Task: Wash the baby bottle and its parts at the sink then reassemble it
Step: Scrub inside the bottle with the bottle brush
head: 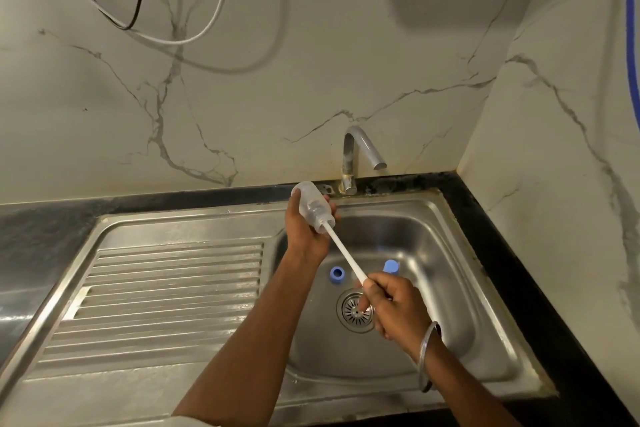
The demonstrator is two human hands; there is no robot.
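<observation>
- Right hand hovers over the drain, fingers closed round the near end of the brush.
- The brush handle runs up and left from the drain, away from the person, its head hidden inside the bottle.
- Ring and cap lie in the basin just beyond the drain, either side of the handle.
- Left hand, farther past the drain, wraps the bottle, mouth tilted down toward the right hand.
- Judgement: scrubbing means sliding the brush along that shared axis.
- Tap, beyond, shows no water running.
</observation>
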